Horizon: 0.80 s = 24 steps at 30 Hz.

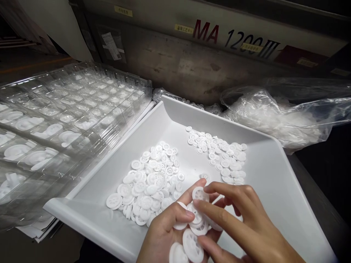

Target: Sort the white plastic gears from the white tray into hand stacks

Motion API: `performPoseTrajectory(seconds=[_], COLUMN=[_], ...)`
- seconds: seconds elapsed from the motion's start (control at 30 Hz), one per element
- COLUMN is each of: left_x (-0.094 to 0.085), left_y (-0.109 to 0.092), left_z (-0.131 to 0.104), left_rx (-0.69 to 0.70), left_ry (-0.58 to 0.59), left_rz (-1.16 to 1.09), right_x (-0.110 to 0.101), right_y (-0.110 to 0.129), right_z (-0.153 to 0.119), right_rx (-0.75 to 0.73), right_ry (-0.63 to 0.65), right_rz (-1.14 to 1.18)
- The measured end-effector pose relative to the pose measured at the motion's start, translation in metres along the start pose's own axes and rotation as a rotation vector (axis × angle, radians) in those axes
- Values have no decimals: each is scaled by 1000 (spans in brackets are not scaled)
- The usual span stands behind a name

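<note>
A white plastic tray [274, 175] holds two heaps of small white plastic gears: a larger heap [149, 184] at the left and a smaller heap [222, 155] at the back right. My left hand [164, 233] is cupped over the tray's near edge and holds a stack of several white gears [192, 244]. My right hand [244, 223] reaches across from the right, its fingertips pinching one gear [200, 193] at the top of that stack.
Stacked clear blister trays [68, 120] with white parts in their pockets lie at the left. A clear plastic bag [287, 109] of white parts sits behind the tray at the right. A grey machine panel [192, 54] marked MA 1200 stands behind.
</note>
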State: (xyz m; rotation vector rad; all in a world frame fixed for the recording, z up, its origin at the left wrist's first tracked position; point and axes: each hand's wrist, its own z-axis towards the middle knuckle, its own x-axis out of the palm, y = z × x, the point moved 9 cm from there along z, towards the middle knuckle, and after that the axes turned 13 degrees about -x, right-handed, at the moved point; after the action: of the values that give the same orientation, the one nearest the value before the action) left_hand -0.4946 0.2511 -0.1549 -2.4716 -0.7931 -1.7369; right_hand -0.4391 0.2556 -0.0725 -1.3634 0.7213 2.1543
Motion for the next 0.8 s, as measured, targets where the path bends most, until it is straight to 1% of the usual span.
performPoseTrajectory(seconds=[0.07,0.13,0.27,0.33,0.43,0.5,0.57,0.67,0.73,0.8], left_x=[2,5,6,4,0,0,3,6,6,5], left_y=[-1,0,3,2,-1,-3,-3,-3,-3,-4], left_z=[-1,-1,0,1,4,5,3,-1,-3,-4], left_rx=[20,26,-19,-18,35,62,79,93,96,104], left_ry=[-18,-7,36,39,29,31,33,21,5,5], left_rz=[-3,-15,-11,-8,-1,20,42,40,7,-39], right_x=[2,3,3,0,-5,-8,-7,-2,-2,-3], right_y=[3,3,3,5,7,3,0,1,1,1], right_z=[1,1,4,6,6,4,4,6,7,6], right_rx=[0,27,54,24,0,38,47,13,41,107], right_ry=[-3,-14,-27,-66,-130,-165,-153,-117,-136,-179], right_rz=[-3,17,56,50,10,0,0,-10,13,49])
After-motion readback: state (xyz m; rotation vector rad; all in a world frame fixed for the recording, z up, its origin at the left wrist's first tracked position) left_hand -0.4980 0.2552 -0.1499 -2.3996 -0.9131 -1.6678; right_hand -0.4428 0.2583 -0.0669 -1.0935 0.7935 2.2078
